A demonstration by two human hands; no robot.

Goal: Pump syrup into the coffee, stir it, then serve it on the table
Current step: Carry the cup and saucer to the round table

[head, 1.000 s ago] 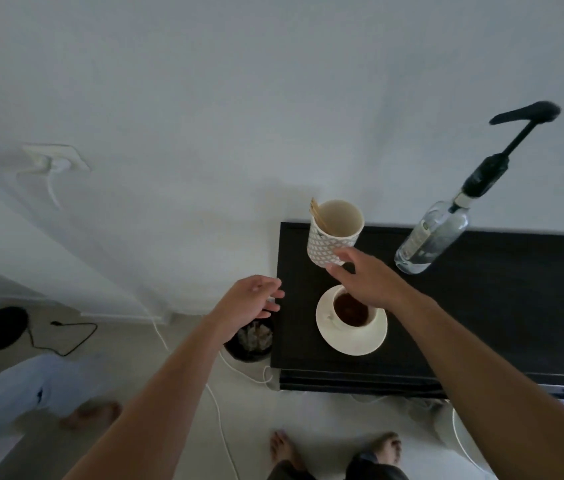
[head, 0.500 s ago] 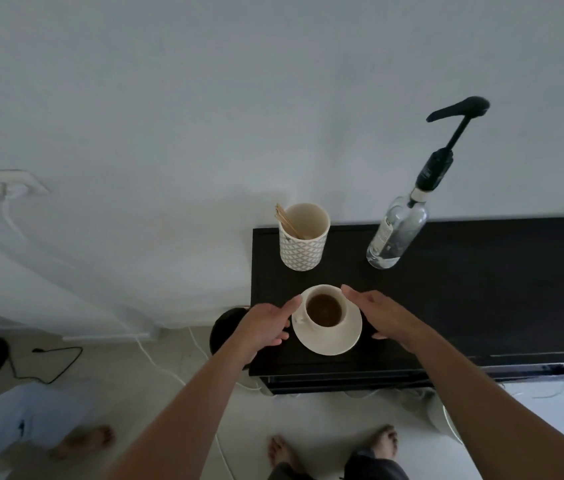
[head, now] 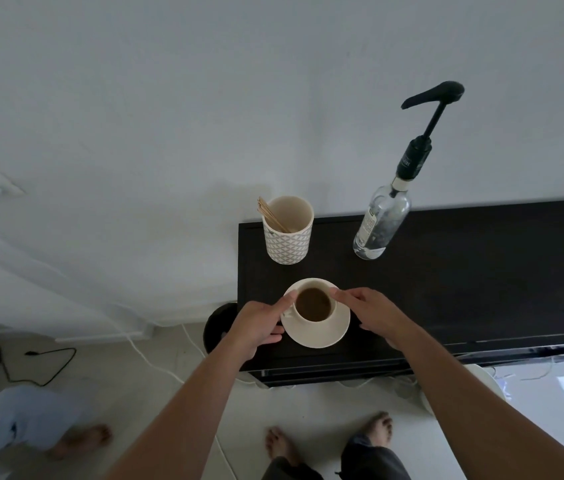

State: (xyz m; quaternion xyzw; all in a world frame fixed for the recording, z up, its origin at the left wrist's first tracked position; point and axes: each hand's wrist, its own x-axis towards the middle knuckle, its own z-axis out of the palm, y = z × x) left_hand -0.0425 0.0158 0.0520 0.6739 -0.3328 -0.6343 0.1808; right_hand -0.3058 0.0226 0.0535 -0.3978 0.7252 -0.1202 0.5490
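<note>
A cream cup of dark coffee (head: 313, 304) stands on a cream saucer (head: 320, 336) at the front left corner of the black table (head: 464, 282). My left hand (head: 259, 327) grips the saucer's left rim, its thumb against the cup. On the other side my right hand (head: 368, 313) covers the saucer's right edge, its forefinger touching the cup's rim. Behind stands a clear syrup bottle (head: 380, 225) with a tall black pump (head: 434, 97). A patterned cup (head: 287, 237) at the back left corner holds several wooden stir sticks (head: 271, 216).
The white wall rises right behind the table. On the floor by the table's left side lies a round black bin (head: 220, 327) with white cables (head: 156, 362) around it. Another person's leg (head: 21, 424) is at lower left; my feet (head: 280, 443) are below.
The view has moved nearer to the table. Both hands have come in from beside the cup and closed on the saucer's two sides.
</note>
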